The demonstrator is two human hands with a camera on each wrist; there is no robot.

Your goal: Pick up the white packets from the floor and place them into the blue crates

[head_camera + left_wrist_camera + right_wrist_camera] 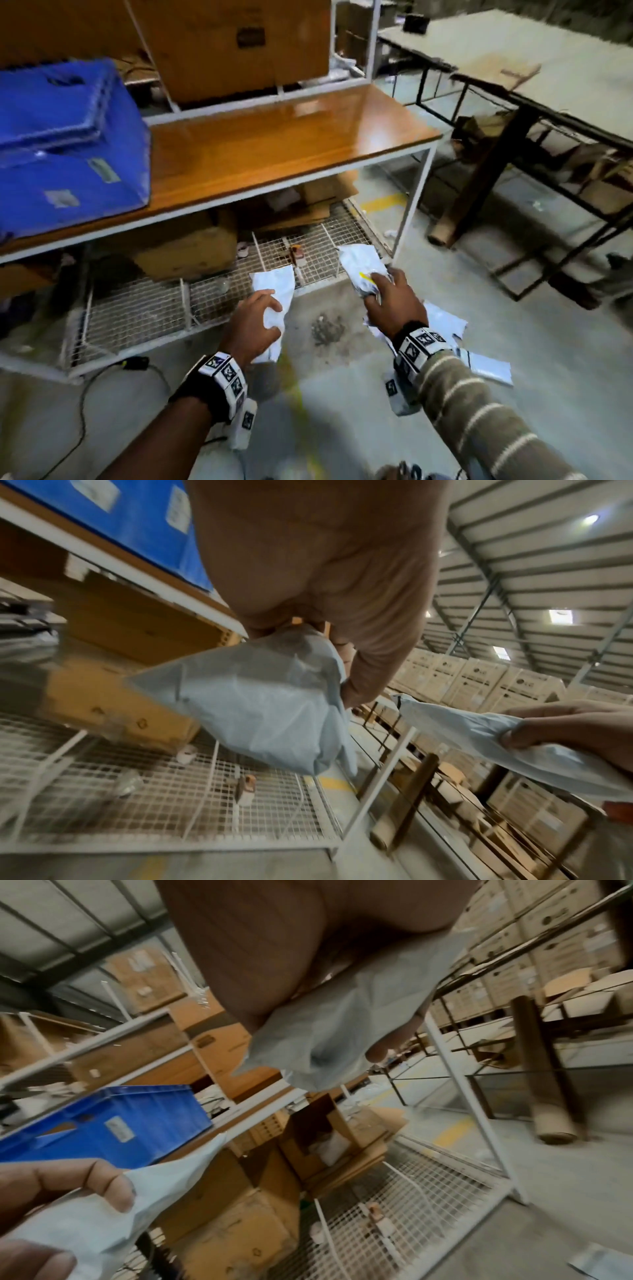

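Observation:
My left hand (255,320) grips a white packet (275,291) held above the floor; the left wrist view shows that packet (260,699) hanging crumpled under my palm. Off to the right, my right hand (394,298) grips another white packet (361,265), which the right wrist view shows bunched under the palm (329,1042). More white packets (445,320) (488,370) lie on the floor below and right of my right wrist. Stacked blue crates (65,147) stand at the left end of the wooden shelf; the right wrist view shows a blue crate (113,1121) too.
A white metal rack holds a wooden shelf (274,147) above a wire mesh bottom shelf (144,308) with cardboard boxes (185,245). A big cardboard box (233,41) stands behind. A dark-framed table (531,72) stands at right. A black cable (102,387) trails on the floor at left.

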